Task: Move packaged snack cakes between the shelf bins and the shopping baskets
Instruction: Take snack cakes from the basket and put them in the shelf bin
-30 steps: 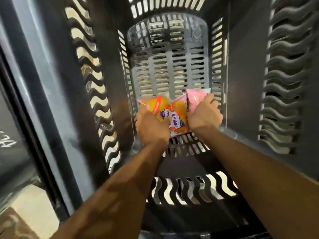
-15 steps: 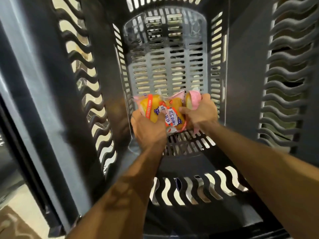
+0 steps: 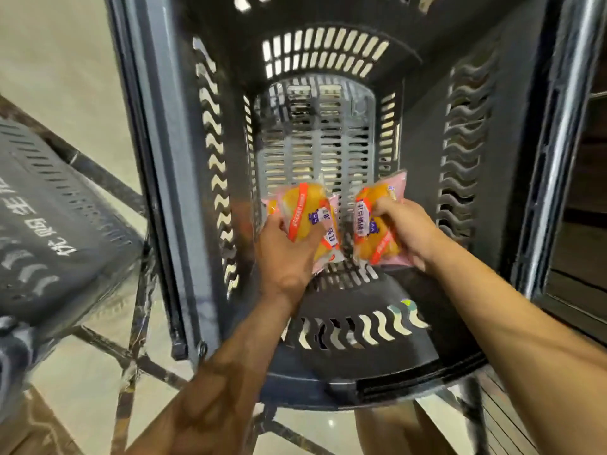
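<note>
Head view into a dark slatted shopping basket [image 3: 184, 159], taken here as the landmark. Both forearms reach inside it. The left hand [image 3: 289, 254], over the basket's floor toward its left wall, has its fingers curled round a clear-and-pink snack cake packet [image 3: 303, 213] with an orange band; at least 1 further packet [image 3: 330, 238] lies pressed against it in the same grip, though how many that hand holds cannot be told. The right hand [image 3: 407, 231], toward the basket's right wall, pinches 1 separate snack cake pack [image 3: 374, 221] between thumb and fingers. The 2 groups of packets sit just beside each other, not touching, above the basket's slotted floor. Outside the basket, to its left, a second dark basket [image 3: 59, 224] with white lettering rests on a metal frame [image 3: 138, 310] over a pale tiled floor [image 3: 75, 389].
</note>
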